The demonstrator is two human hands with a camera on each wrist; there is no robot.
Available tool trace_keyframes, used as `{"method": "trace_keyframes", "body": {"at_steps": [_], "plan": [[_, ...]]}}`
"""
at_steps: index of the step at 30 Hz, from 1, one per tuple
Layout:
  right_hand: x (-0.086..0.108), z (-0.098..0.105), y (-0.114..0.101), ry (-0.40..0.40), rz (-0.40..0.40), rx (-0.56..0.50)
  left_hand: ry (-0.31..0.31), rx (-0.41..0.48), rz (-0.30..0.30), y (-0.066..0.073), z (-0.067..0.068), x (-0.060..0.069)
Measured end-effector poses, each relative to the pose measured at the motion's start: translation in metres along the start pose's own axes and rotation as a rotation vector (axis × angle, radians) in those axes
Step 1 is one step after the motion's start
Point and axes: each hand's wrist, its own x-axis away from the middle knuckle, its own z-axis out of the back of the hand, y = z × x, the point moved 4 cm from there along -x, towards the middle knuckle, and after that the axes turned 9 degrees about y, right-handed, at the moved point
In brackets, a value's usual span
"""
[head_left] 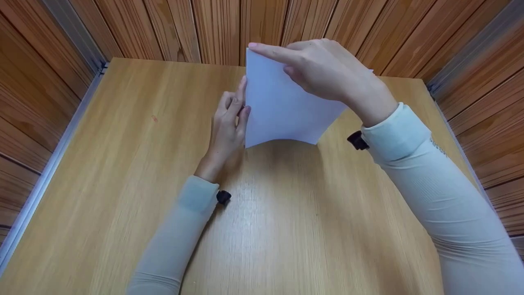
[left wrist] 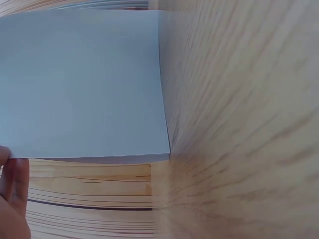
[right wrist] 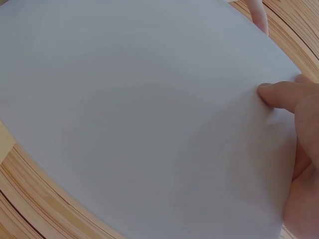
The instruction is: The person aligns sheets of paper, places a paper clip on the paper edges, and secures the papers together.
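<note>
White paper (head_left: 286, 110) stands on edge above the table, bowed, its lower edge meeting the wood in the left wrist view. A second layer shows along one side of the paper (left wrist: 84, 84) there; whether it is one folded sheet or several cannot be told. My left hand (head_left: 229, 116) pinches the left side edge, thumb in front and fingers partly hidden behind. At the top edge my right hand (head_left: 323, 67) grips the paper, its index finger stretched along the edge to the upper left corner. In the right wrist view its thumb (right wrist: 281, 95) presses the paper's face.
A light wooden table (head_left: 123, 184) lies beneath both arms. Wood-plank walls (head_left: 221, 28) rise behind and at both sides, with a metal rail (head_left: 45, 176) along the left. A small reddish mark (head_left: 154, 119) is on the tabletop.
</note>
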Motion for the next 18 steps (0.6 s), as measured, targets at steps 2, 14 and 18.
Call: {"method": "trace_keyframes", "body": {"at_steps": [2, 14, 18], "plan": [[0.0002, 0.0003, 0.0004, 0.003, 0.001, 0.003, 0.008, 0.009, -0.007, 0.0002, 0.0, -0.0004], [0.0032, 0.0019, 0.0034, 0.015, 0.011, -0.001, -0.011, -0.015, 0.013, -0.0005, 0.0002, -0.0016], [0.0047, 0.0025, 0.0041, 0.019, 0.006, -0.005, -0.016, -0.018, 0.018, -0.0001, 0.0004, -0.0018]]}}
